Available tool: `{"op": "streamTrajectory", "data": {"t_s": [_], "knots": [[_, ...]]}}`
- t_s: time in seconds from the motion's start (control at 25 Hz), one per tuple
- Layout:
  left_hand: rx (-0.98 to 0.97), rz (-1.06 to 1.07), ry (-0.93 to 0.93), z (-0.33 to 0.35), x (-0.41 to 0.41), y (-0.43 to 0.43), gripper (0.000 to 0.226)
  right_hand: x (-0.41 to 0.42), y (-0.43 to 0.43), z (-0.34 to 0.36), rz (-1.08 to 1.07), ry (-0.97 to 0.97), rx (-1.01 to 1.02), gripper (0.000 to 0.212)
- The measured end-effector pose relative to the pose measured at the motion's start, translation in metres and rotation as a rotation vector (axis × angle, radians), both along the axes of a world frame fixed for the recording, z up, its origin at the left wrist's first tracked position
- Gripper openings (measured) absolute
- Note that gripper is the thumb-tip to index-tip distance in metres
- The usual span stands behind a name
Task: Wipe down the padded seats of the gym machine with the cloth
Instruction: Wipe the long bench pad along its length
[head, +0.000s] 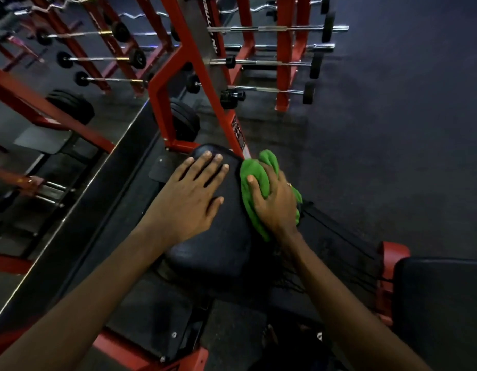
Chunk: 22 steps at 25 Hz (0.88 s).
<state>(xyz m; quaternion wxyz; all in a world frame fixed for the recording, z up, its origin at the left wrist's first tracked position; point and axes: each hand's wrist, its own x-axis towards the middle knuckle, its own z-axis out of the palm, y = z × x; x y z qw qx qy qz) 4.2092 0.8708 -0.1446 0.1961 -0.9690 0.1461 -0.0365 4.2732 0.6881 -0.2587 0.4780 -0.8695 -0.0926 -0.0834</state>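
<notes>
Two bare forearms reach forward from the bottom edge. Low right: second black pad on a red bracket, well apart from the hands. Left hand lies flat, palm down, on the black padded seat; fingers spread and released, gripping nothing. Right hand, ring on one finger, is clenched on a bunched green cloth, pressing it against the seat's right edge, just beside the left hand. Cloth spills out above and below the grip. Beyond the seat: red machine frame rising from dark rubber floor. Farther: red rack with barbells stacked in tiers. Far left: mirror reflecting frame and bars.
</notes>
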Motion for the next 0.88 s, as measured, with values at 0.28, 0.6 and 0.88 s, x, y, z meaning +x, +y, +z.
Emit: {"op": "streamTrajectory", "data": {"t_s": [0.28,0.6,0.88], "knots": [[-0.050,0.034,0.003,0.004,0.000,-0.003,0.061,0.006,0.026,0.032,0.088,-0.043,0.073,0.041],[-0.020,0.052,0.010,0.004,-0.001,-0.005,0.064,0.022,0.001,0.002,0.063,-0.030,0.092,0.041],[0.135,0.058,0.007,-0.007,0.000,-0.016,0.070,-0.106,-0.023,-0.035,0.165,0.014,0.027,0.050]]}}
